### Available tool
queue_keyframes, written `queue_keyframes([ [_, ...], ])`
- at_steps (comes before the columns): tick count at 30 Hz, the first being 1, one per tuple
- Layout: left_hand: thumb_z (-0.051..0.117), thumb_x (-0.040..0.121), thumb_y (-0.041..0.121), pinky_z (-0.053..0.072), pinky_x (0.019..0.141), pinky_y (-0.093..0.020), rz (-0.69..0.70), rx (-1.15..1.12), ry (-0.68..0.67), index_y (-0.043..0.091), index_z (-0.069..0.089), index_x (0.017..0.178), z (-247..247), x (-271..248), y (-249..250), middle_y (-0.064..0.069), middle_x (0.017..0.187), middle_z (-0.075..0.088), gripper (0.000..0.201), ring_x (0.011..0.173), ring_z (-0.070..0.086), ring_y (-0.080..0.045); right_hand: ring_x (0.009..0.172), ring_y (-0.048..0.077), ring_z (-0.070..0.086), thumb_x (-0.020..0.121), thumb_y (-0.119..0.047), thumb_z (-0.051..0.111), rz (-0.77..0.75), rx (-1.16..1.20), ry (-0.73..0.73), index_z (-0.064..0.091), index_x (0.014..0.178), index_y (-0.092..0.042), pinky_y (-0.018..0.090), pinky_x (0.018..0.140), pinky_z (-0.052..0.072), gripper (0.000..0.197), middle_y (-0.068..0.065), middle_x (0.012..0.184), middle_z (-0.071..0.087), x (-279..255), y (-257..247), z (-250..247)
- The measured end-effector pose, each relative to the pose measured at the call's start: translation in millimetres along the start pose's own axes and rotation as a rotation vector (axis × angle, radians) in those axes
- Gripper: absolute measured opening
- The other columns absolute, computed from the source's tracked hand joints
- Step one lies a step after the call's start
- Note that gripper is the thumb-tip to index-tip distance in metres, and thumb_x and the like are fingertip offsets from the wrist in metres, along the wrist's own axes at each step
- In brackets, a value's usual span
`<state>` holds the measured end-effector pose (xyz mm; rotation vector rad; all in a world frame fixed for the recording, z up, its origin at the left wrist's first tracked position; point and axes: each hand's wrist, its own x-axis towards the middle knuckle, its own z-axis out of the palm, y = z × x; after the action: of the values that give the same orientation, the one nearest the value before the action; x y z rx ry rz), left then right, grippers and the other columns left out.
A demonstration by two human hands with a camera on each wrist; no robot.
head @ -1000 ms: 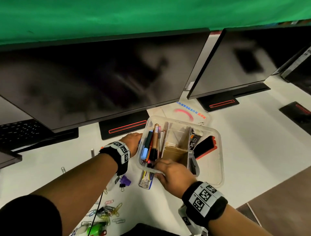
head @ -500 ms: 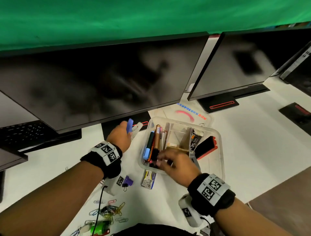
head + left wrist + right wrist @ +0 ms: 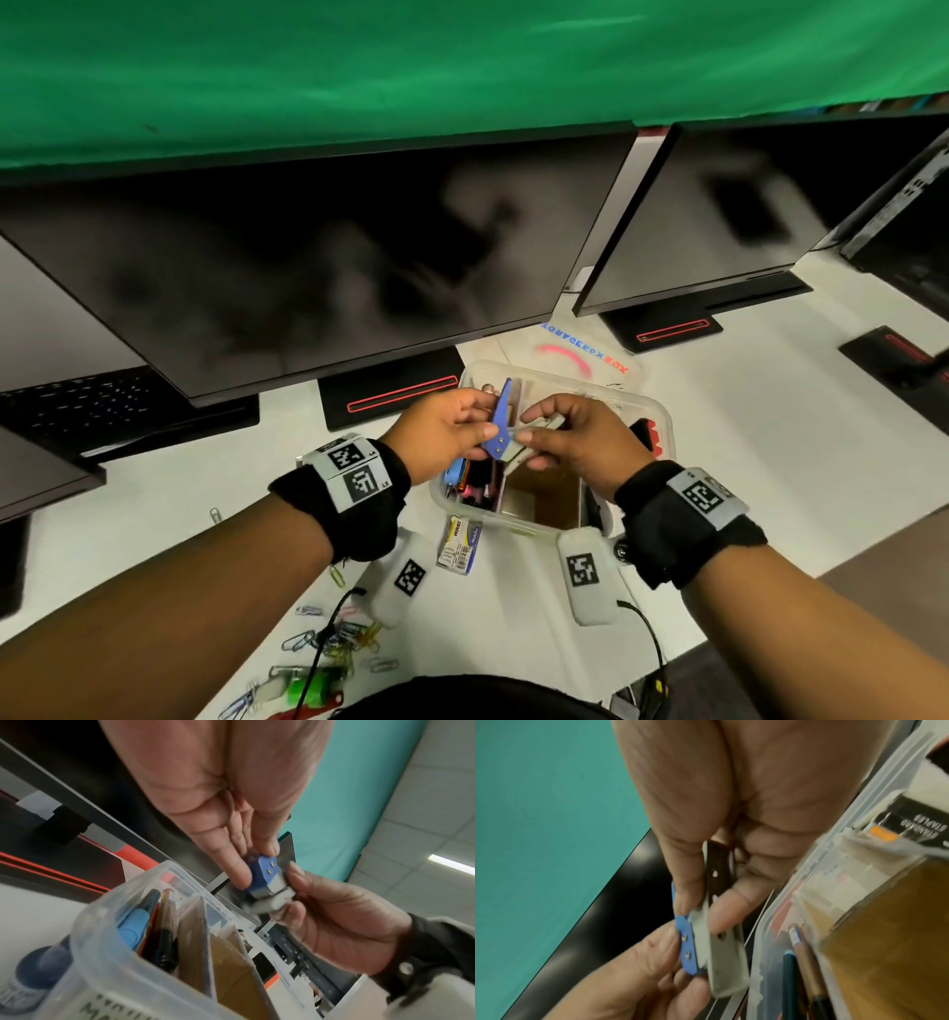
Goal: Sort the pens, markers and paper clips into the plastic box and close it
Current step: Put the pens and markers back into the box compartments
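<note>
A small stapler, blue arm swung up from its grey base, is held above the clear plastic box. My left hand pinches the blue arm; my right hand grips the grey base. The left wrist view shows the stapler between both sets of fingertips, and the right wrist view shows the stapler the same way. Several pens and markers lie in the box's left compartment. Loose coloured paper clips are scattered on the desk near me.
The box lid lies behind the box under the monitors. A staples packet sits in front of the box, a green item by the clips. A black staples box stands in a right compartment.
My left hand lifted the stapler from the desk left of the box and brought it over the box. My right hand left the box's front and took hold of the stapler's base.
</note>
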<state>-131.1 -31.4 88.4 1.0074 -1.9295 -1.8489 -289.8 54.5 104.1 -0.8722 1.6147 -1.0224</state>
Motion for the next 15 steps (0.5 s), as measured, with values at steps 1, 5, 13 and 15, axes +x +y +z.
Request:
queue_keyframes([
  [1,0.054,0.091,0.004,0.057,0.083,-0.024,0.023,0.078,0.022,0.009,0.054,0.125,-1,1,-2,-0.009,0.113,0.063,0.034,0.098,0.063,-0.017,0.05,0.01,0.066,0.079,-0.001,0.069,0.006,-0.018,-0.001,0.061,0.086,-0.009,0.017,0.052,0.056,0.014,0.006,0.073,0.069,-2,-1,-8],
  [5,0.063,0.087,0.023,0.037,0.108,-0.033,0.101,0.682,0.203,0.028,0.049,0.13,-12,6,-13,0.004,0.136,0.05,0.046,0.127,0.044,-0.015,0.048,0.02,0.062,0.079,-0.004,0.071,-0.03,-0.256,0.206,0.06,0.079,-0.011,0.027,0.053,0.056,0.013,0.01,0.063,0.064,-8,-7,-47],
  [13,0.051,0.091,0.008,0.046,0.101,-0.032,-0.099,0.713,0.168,0.027,0.04,0.138,-8,3,-38,-0.003,0.138,0.05,0.052,0.117,0.055,-0.021,0.063,0.027,0.064,0.085,-0.025,0.059,0.308,-0.98,0.165,0.062,0.08,-0.004,0.034,0.062,0.057,0.022,0.013,0.073,0.066,3,17,-68],
  [15,0.05,0.091,0.007,0.045,0.099,-0.031,-0.107,0.695,0.172,0.026,0.043,0.135,-7,1,-37,-0.003,0.134,0.052,0.048,0.114,0.056,-0.021,0.066,0.026,0.066,0.087,-0.031,0.058,0.382,-1.045,0.079,0.057,0.07,-0.007,0.031,0.06,0.056,0.029,0.009,0.067,0.064,11,25,-62],
])
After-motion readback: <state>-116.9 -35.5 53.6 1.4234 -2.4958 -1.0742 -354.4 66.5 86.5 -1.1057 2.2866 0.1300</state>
